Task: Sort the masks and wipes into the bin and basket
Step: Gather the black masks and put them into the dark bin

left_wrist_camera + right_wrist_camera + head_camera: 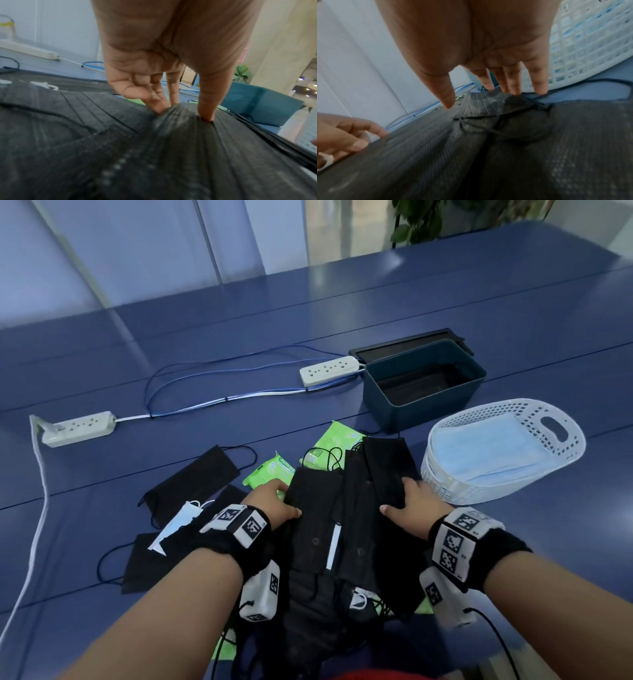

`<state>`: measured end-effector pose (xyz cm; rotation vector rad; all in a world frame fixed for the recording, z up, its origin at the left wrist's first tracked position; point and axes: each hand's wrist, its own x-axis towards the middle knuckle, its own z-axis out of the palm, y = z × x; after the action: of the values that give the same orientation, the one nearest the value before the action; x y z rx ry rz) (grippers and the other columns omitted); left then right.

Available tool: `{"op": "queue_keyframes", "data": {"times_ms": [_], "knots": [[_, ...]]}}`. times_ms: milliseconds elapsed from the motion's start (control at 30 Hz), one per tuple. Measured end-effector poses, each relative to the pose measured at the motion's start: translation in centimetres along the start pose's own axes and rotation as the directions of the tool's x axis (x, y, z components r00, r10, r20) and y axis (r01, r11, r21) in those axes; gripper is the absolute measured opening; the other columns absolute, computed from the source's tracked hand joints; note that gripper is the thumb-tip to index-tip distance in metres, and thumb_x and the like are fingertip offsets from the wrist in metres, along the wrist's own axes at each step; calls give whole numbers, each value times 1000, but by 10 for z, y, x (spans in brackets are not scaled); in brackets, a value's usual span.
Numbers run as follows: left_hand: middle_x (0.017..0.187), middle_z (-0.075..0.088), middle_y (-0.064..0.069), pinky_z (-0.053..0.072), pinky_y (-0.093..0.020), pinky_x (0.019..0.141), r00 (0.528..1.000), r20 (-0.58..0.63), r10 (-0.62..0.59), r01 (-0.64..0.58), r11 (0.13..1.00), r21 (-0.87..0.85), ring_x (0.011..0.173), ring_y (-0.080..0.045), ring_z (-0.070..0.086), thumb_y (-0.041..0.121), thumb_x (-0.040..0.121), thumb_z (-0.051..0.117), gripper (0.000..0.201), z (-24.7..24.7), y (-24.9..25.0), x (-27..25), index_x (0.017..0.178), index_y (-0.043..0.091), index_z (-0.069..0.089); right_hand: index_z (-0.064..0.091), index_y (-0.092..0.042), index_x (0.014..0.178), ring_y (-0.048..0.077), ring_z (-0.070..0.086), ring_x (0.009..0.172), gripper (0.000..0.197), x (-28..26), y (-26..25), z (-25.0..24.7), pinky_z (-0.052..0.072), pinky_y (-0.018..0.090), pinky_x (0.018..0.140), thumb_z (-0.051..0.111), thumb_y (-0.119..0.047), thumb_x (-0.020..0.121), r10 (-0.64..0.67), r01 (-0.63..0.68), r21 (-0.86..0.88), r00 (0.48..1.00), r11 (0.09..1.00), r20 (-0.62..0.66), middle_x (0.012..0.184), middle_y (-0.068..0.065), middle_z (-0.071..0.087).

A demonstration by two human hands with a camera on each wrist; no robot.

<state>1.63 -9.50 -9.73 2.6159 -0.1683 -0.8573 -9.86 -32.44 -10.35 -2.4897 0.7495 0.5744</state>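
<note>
Green wipes packs [330,445] half buried under black masks [317,529]. Left hand [274,501] fingertips tucked beneath the pile. Pile's near end cut off by head view's bottom edge. Wrist views blurred.

Office-like room: long blue table [239,313], power strips [329,370], glass partitions [137,244].

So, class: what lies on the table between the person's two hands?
In the head view, overlapping black masks fill the stretch between the left hand and right hand; no bare table shows there.
</note>
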Motion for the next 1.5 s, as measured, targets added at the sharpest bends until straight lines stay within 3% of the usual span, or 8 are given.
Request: {"op": "queue_keyframes", "data": {"times_ms": [267,533,700,800,967,1167,1300,1500], "knots": [[70,54,-3,36,-26,58,997,1,76,-75,985,-156,63,-20,50,20,82,67,31,-2,5,5,69,19,39,23,-15,144,33,45,127,91,4,-14,4,38,39,102,57,-66,77,14,-14,-149,1000,989,-1,142,13,36],[87,66,-14,52,-45,78,995,-12,103,-99,903,-418,74,-26,61,8,90,54,20,-27,-1,6,82,23,43,45,-12,125,29,53,115,50,16,-23,-2,42,33,89,53,-43,87,-8,7,-223,1000,975,-4,127,14,47],[89,61,4,53,-34,79,990,-83,114,-140,869,-475,80,-17,62,2,90,55,21,-38,-7,-2,94,23,53,50,-12,120,31,54,113,44,19,-23,-2,43,33,90,56,-37,84,-20,25,-255,1000,967,21,124,14,47],[93,70,-7,55,-41,79,994,-57,91,-107,832,-544,83,-27,68,3,90,53,26,-43,-10,-8,96,28,52,56,-12,112,32,57,109,32,20,-19,-4,44,32,88,53,-30,86,-46,60,-285,998,957,53,122,15,48],[96,65,-18,51,-46,86,1000,-8,27,-23,631,-775,82,-30,63,-5,92,48,23,-45,-12,-15,109,8,56,57,-17,94,31,56,104,11,13,-14,-12,40,28,89,51,-26,92,-91,94,-155,995,983,28,112,14,50],[89,59,-19,52,-41,74,997,67,-27,72,316,-946,75,-28,58,-1,95,44,12,-46,-1,-19,100,4,54,42,-32,66,19,51,82,29,-6,-33,-44,35,26,76,56,-24,91,-284,334,177,924,926,-257,87,-4,43],[96,62,-16,59,-34,59,985,167,40,160,128,-979,82,-26,61,6,97,38,19,-42,20,-26,110,9,53,47,-30,71,9,49,95,23,-30,-68,-60,33,18,85,60,-21,88,-536,598,191,791,778,-295,103,-6,49],[103,70,-10,56,-36,72,961,187,203,166,119,-979,84,-23,68,47,98,36,48,-33,49,-40,116,11,62,62,-15,84,12,47,120,11,-40,-86,-35,30,17,100,62,-25,88,-685,684,94,728,723,-29,134,2,45]]}}
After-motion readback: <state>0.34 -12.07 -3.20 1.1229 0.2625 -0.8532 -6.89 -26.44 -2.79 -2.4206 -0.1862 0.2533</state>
